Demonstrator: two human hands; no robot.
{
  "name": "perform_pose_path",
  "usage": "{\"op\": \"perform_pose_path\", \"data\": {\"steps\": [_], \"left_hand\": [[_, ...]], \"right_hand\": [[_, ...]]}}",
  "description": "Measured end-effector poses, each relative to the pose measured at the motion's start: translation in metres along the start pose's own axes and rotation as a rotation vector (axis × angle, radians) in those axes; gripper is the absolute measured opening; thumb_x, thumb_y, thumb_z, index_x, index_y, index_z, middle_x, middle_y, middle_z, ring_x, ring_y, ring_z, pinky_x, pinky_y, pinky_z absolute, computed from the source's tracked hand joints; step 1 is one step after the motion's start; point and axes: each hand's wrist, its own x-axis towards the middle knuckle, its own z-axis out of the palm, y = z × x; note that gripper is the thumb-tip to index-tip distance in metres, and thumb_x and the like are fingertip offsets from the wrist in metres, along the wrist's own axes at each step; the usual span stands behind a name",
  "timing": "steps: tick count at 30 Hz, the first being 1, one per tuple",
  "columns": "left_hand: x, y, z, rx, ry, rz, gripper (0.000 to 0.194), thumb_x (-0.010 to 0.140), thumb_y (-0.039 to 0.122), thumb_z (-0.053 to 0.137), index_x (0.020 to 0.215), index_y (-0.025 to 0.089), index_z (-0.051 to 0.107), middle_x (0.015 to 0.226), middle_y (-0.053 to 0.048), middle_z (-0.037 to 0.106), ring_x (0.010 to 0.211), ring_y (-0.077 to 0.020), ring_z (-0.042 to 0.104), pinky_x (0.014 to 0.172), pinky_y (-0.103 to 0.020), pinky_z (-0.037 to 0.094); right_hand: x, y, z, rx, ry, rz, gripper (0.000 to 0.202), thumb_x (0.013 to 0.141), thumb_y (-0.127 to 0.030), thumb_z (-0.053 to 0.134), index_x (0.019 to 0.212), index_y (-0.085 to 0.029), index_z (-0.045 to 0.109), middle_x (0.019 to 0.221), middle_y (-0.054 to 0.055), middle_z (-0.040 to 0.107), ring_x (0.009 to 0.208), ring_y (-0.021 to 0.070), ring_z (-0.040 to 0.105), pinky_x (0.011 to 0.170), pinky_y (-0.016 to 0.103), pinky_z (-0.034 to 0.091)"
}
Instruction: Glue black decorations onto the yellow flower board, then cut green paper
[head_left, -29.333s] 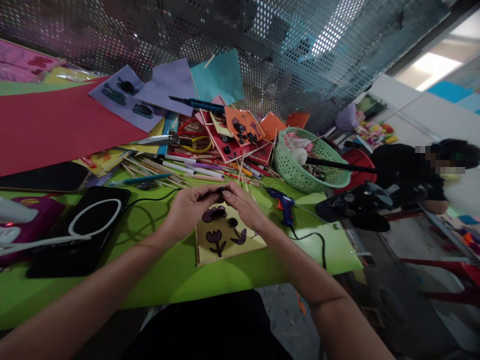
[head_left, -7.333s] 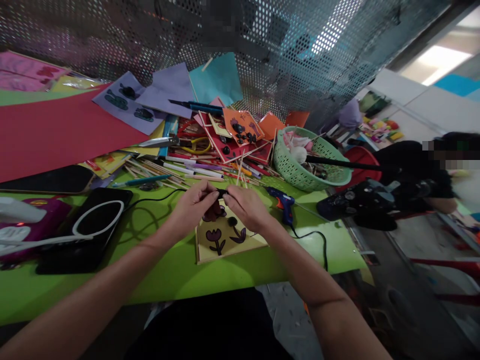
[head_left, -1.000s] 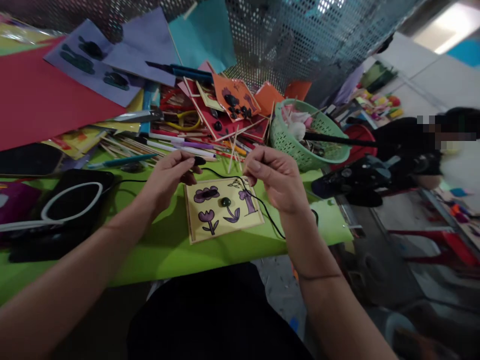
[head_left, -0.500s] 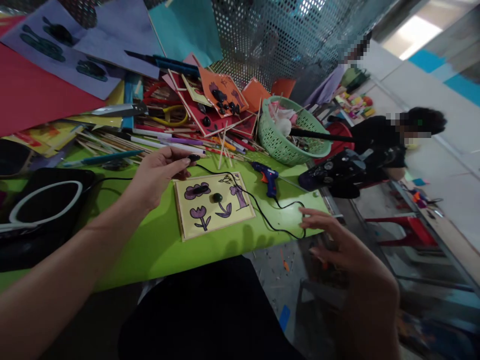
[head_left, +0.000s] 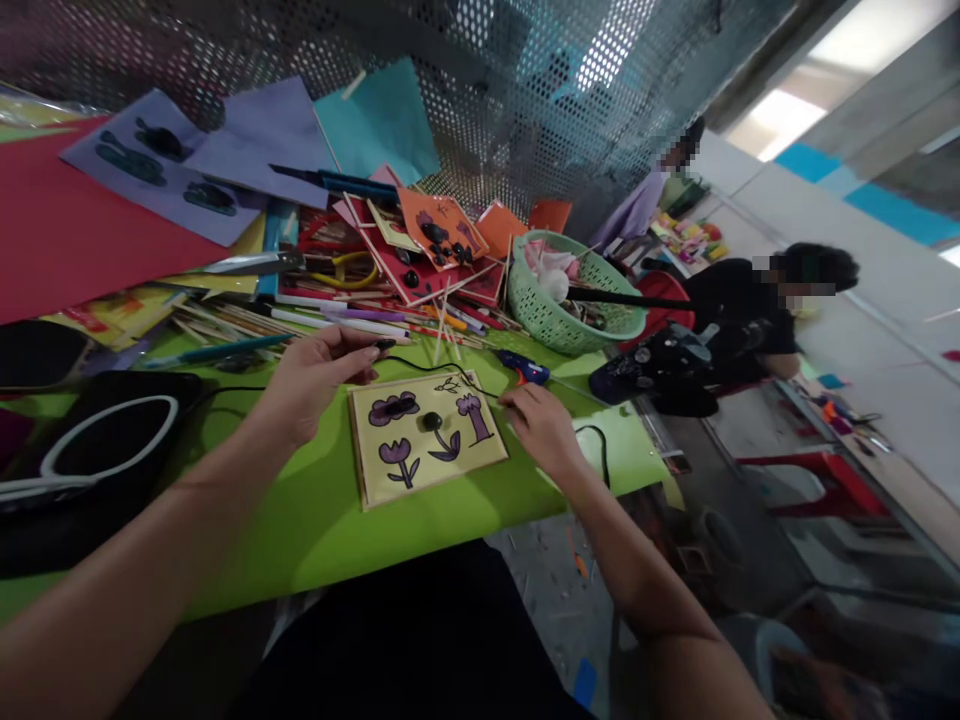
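My left hand (head_left: 322, 375) pinches a small black pebble-like piece (head_left: 385, 344) between thumb and fingertips, above the upper left corner of a yellow picture card (head_left: 427, 470). The card lies flat and bears purple drawings of flowers, a cloud and a tree. A round black pebble (head_left: 432, 421) sits at its middle, and a long dark one (head_left: 394, 407) on the cloud. My right hand (head_left: 540, 420) is at the card's right side, its fingers curled over the handle of a blue glue gun (head_left: 523, 366). The handle is mostly hidden. A black cord (head_left: 424, 367) runs behind the card's top edge.
Behind lie sticks (head_left: 232, 325), pens (head_left: 330, 318), scissors (head_left: 345, 268) and an orange card (head_left: 442, 235) with black pebbles. A green basket (head_left: 540, 305) stands at the back right. At left, a white cable (head_left: 112, 400) rests on a black case. Another person (head_left: 739, 310) sits beyond.
My right hand has moved left from the table's right edge onto the glue gun's handle. My left hand stays by the card with the black piece. The camera view has tilted up slightly.
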Motion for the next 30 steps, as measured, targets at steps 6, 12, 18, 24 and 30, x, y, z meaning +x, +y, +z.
{"op": "perform_pose_path", "data": {"steps": [6,12,18,24,30], "left_hand": [[0.003,-0.001,-0.004,0.009,-0.016,0.006,0.021,0.068,0.023,0.081,0.088,0.017,0.074,0.075,0.0,0.071,0.06,-0.0103,0.059,0.063,-0.026,0.05],[0.005,-0.002,-0.006,0.023,0.0,0.018,0.026,0.066,0.027,0.083,0.087,0.016,0.073,0.078,-0.001,0.07,0.061,-0.0106,0.059,0.062,-0.025,0.05],[0.004,0.001,-0.007,0.022,-0.006,0.032,0.02,0.069,0.028,0.082,0.086,0.019,0.074,0.077,-0.001,0.07,0.062,-0.0111,0.058,0.064,-0.025,0.051],[0.005,-0.004,-0.008,0.034,-0.028,0.033,0.02,0.072,0.028,0.082,0.088,0.019,0.075,0.081,-0.002,0.071,0.063,-0.0117,0.058,0.067,-0.026,0.052],[0.006,-0.006,-0.009,0.019,-0.052,0.028,0.021,0.073,0.03,0.081,0.089,0.018,0.075,0.08,-0.001,0.071,0.063,-0.0113,0.059,0.066,-0.025,0.052]], "right_hand": [[0.029,0.017,-0.014,-0.05,-0.018,0.043,0.015,0.091,-0.015,0.059,0.099,-0.02,0.071,0.102,0.01,0.067,0.093,0.0259,0.063,0.083,0.037,0.048],[0.08,-0.01,-0.019,0.112,-0.097,-0.074,0.021,0.095,-0.019,0.058,0.112,-0.021,0.071,0.115,0.01,0.068,0.101,0.0243,0.065,0.087,0.036,0.049],[0.132,-0.016,0.014,0.064,-0.238,-0.126,0.037,0.088,-0.013,0.063,0.122,-0.024,0.071,0.115,0.008,0.073,0.098,0.0243,0.067,0.088,0.035,0.05],[0.166,-0.008,0.031,-0.031,-0.097,-0.082,0.033,0.087,-0.006,0.054,0.11,-0.018,0.075,0.106,0.01,0.074,0.099,0.0245,0.066,0.09,0.034,0.049],[0.17,-0.005,0.021,-0.015,-0.119,-0.072,0.029,0.089,-0.013,0.059,0.111,-0.02,0.076,0.106,0.009,0.071,0.094,0.0242,0.064,0.086,0.034,0.047]]}}
